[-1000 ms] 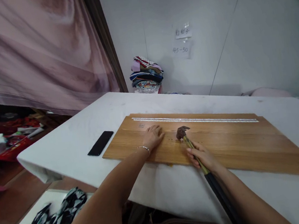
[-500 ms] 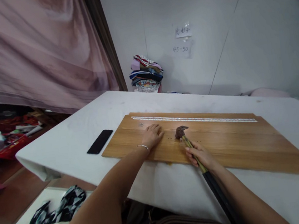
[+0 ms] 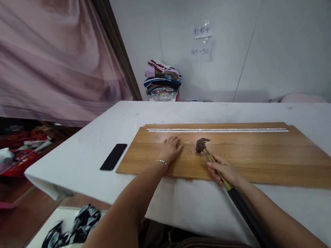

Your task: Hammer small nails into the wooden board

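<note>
A wooden board [image 3: 265, 160] lies flat before me. My right hand [image 3: 223, 170] is wrapped round the upper handle of a claw hammer [image 3: 201, 145], whose rusty head rests at or just over the board. Fingers outstretched, my left hand [image 3: 170, 149] lies flat on the board, left of the hammer head. Several small dark dots, perhaps nail heads, show on the wood on both sides of the head. Beyond my left hand is a small group of nails [image 3: 158, 137]. Two white measuring strips [image 3: 217, 130] run along the board's far side.
A black phone [image 3: 113, 157] lies left of the board on the white-covered table [image 3: 82, 157]. Folded clothes [image 3: 163, 80] are stacked behind the table by the wall. Patterned cloth [image 3: 83, 225] lies on a pale surface at lower left. A pink curtain [image 3: 44, 54] hangs at left.
The view has shifted slightly, so the whole scene sits a little further right. Both hands and the hammer keep nearly the same places on the board.
</note>
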A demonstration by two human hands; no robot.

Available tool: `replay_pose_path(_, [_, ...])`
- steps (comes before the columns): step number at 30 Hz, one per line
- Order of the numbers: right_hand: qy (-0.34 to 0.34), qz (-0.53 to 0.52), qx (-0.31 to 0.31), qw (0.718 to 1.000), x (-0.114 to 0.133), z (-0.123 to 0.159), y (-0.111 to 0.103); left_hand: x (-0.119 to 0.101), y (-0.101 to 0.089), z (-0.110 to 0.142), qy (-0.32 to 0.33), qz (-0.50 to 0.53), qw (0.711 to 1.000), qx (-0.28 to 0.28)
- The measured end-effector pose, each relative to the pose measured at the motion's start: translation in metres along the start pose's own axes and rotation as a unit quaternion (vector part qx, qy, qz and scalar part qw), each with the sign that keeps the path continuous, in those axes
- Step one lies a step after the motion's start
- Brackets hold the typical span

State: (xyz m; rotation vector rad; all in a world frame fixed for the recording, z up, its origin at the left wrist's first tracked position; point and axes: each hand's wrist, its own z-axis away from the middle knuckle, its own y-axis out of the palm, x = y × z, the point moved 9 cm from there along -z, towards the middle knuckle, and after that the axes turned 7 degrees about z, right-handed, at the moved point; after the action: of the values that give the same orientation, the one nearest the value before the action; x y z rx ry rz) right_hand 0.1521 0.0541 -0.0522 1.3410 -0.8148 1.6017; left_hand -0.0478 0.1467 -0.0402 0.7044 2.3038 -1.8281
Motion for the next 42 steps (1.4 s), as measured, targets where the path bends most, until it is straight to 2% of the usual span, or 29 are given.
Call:
replay_pose_path(30, [-0.014, -0.019, 0.0, 1.0, 0.0039, 0.0014, 0.0016, -0.0028, -0.0037, 0.0004, -0.009, 0.001, 1.0, 0.005])
replay_pose_path(42, [0.002, -0.016, 0.004, 1.0, 0.0036, 0.0024, 0.0021, 0.0004, -0.0008, 0.0, -0.014, 0.01, 1.0, 0.006])
